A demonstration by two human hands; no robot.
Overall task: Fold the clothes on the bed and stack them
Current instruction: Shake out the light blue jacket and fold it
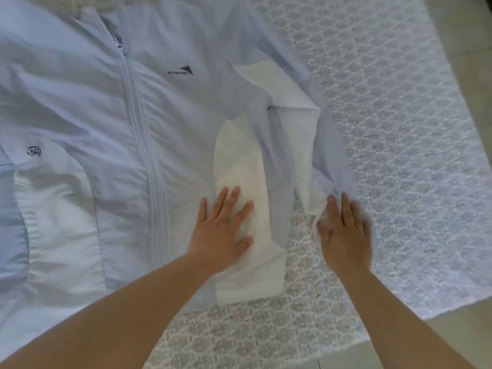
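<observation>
Head view. Left hand (222, 230) flat, fingers straight and spread, pressing on a white panel of the jacket (106, 115), holding nothing. Right hand (343, 230) palm down at the sleeve (306, 145) end, fingertips on bunched white and pale blue cloth there; whether pinching or only pressing, impossible to tell. Jacket spread front-up on the bed (399, 129), mostly left of and beyond the left hand; zipper (143, 129) closed, just left of that hand. Sleeve folded back on itself, lying between the two hands and running away from them. Patterned bedcover bare between and right of the hands. Pale floor (460, 328) past the bed's edge, near right.
</observation>
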